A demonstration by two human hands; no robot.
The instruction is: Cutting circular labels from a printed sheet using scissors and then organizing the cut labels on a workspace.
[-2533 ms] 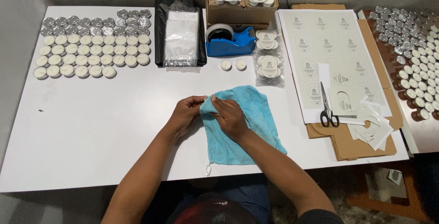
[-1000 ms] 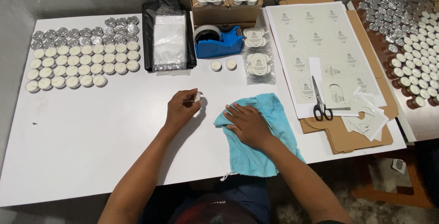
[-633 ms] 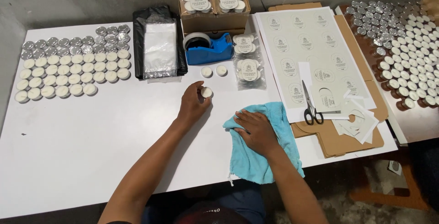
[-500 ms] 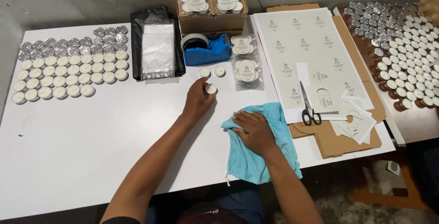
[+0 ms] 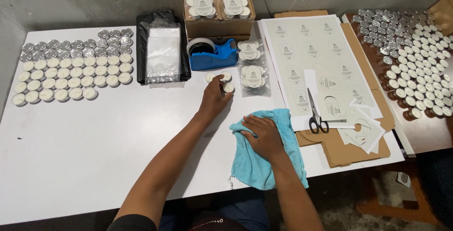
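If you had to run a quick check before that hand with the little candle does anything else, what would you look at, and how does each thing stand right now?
1. Left hand has the tealight at its fingertips: ok.
2. Whether the tealight already rests on the white table or is a little above it: cannot tell.
3. Two loose tealights lie close behind it, leaving room beside them: ok.
4. The blue tape dispenser and the bagged candle packs stand clear of the hand: ok.
5. Right hand lies flat on the blue cloth, holding it down: ok.
6. The scissors lie off to the right on the label sheet, away from both hands: ok.
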